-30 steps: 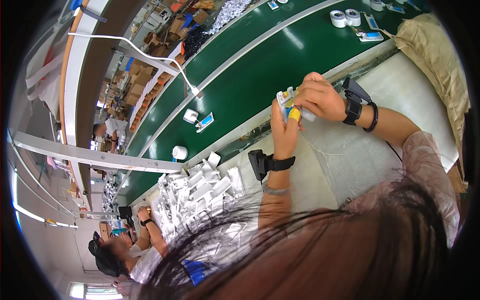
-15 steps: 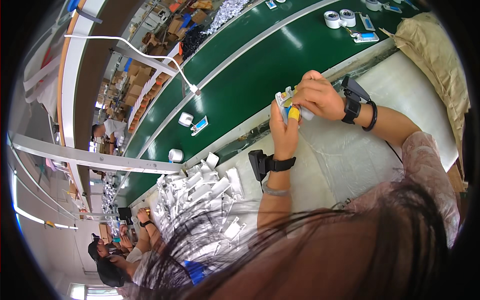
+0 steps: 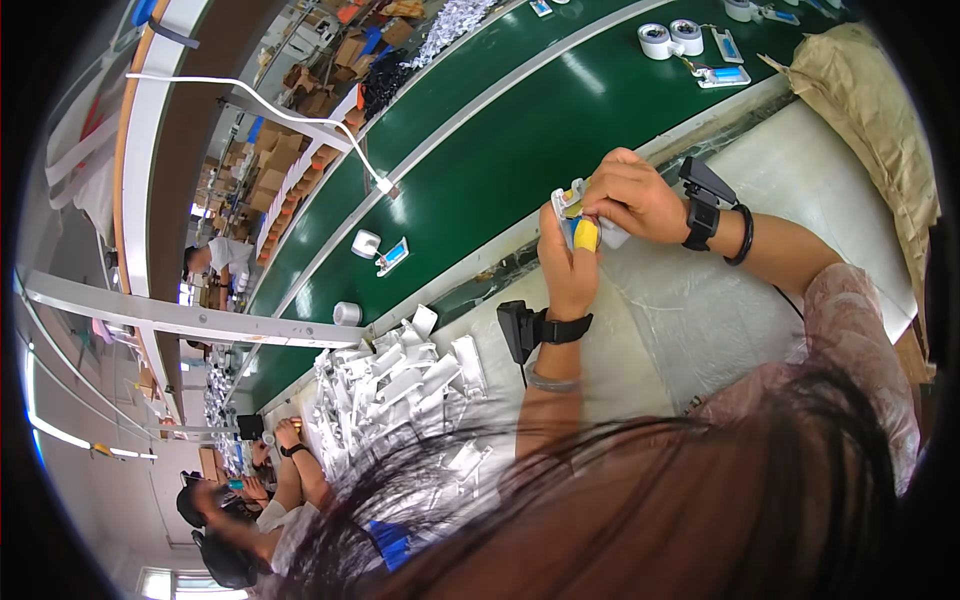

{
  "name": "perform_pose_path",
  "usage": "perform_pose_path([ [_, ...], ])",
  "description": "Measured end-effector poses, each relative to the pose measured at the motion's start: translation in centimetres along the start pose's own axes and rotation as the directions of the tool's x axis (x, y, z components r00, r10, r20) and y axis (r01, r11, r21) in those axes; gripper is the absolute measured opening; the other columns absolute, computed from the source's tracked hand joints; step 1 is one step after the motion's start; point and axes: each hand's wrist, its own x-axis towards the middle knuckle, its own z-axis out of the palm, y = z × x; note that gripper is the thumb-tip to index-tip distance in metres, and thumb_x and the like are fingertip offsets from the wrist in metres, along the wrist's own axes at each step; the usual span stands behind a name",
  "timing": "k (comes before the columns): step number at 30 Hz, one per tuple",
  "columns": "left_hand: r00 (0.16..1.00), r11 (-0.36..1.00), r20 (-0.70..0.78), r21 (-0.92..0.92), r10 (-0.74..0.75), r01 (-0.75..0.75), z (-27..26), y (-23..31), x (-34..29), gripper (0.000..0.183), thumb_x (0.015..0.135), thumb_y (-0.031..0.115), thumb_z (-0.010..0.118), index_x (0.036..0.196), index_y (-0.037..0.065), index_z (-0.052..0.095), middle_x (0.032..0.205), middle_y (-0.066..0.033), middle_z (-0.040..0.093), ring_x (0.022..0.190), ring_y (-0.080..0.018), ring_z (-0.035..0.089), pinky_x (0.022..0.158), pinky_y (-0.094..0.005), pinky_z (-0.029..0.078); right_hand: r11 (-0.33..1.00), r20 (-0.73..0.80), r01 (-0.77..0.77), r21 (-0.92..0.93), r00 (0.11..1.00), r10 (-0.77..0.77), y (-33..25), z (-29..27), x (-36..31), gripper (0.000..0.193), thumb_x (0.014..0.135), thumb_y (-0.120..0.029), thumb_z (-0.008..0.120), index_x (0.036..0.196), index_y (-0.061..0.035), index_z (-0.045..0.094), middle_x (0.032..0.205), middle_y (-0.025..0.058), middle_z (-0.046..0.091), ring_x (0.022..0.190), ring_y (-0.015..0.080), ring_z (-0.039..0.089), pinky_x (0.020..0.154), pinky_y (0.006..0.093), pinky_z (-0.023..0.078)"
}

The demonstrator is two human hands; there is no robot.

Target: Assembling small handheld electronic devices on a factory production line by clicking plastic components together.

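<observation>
My left hand (image 3: 568, 268) is closed round a small white plastic housing (image 3: 560, 203) with a blue piece inside, just past the near edge of the green belt. A yellow wrap (image 3: 586, 234) covers its thumb tip. From the right, my right hand (image 3: 637, 200) bends over the same housing, fingers pinched together at its inner side. Those fingers hide what they grip. To the left lies a heap of white plastic parts (image 3: 405, 375) on the worktable (image 3: 640, 320), which has a clear plastic cover.
Along the green conveyor belt (image 3: 470, 200) sit white round units (image 3: 655, 42) wired to flat pieces with blue blocks (image 3: 722, 76). Brown paper (image 3: 850, 90) lies at far right. A white cable (image 3: 250, 85) hangs at upper left. Another person (image 3: 290, 480) sits at lower left.
The units on the belt have shifted slightly to the left. My hands stay at the housing, with the right fingers moved only a little. The person at lower left has moved their head and arms.
</observation>
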Motion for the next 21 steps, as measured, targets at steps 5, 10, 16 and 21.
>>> perform_pose_path([
  [5,1.0,1.0,-0.027,0.003,0.003,-0.003,0.43,-0.2,-0.12,0.033,0.094,0.015,0.048,0.123,0.0,0.044,0.078,-0.0005,0.052,0.062,-0.0051,0.047,0.051,-0.0198,0.041,1.0,0.009,-0.016,-0.01,1.0,0.016,0.32,-0.02,-0.45,0.01,0.081,-0.007,0.067,0.089,-0.0124,0.062,0.082,0.0017,0.06,0.077,0.0211,0.056,0.076,0.0324,0.041],
  [10,0.999,0.999,-0.026,0.038,0.02,-0.019,0.47,-0.04,-0.3,0.032,0.096,0.018,0.047,0.124,0.0,0.044,0.076,0.0,0.052,0.062,-0.0049,0.047,0.05,-0.0196,0.041,0.999,0.004,-0.035,-0.002,0.999,0.035,-0.01,0.1,-0.53,0.01,0.081,-0.007,0.067,0.088,-0.0127,0.061,0.081,0.0017,0.06,0.076,0.0216,0.056,0.075,0.0326,0.04],
  [16,0.999,0.997,-0.036,0.08,0.019,-0.016,0.42,-0.15,-0.13,0.029,0.098,0.019,0.045,0.12,0.001,0.045,0.073,0.0004,0.051,0.059,-0.0048,0.046,0.049,-0.0195,0.04,0.998,-0.003,-0.048,0.028,0.999,0.048,0.04,0.25,-0.53,0.011,0.081,-0.006,0.066,0.088,-0.0128,0.061,0.08,0.0019,0.06,0.075,0.0223,0.056,0.075,0.0328,0.04],
  [21,0.998,0.995,-0.062,0.096,0.011,-0.005,0.71,0.22,-0.14,0.025,0.098,0.019,0.044,0.116,0.001,0.046,0.071,0.0003,0.051,0.058,-0.0049,0.047,0.048,-0.0196,0.04,0.998,-0.001,-0.057,0.029,0.998,0.057,-0.11,0.22,-0.53,0.01,0.082,-0.007,0.066,0.087,-0.0128,0.061,0.08,0.0019,0.06,0.075,0.0224,0.056,0.075,0.0332,0.04],
])
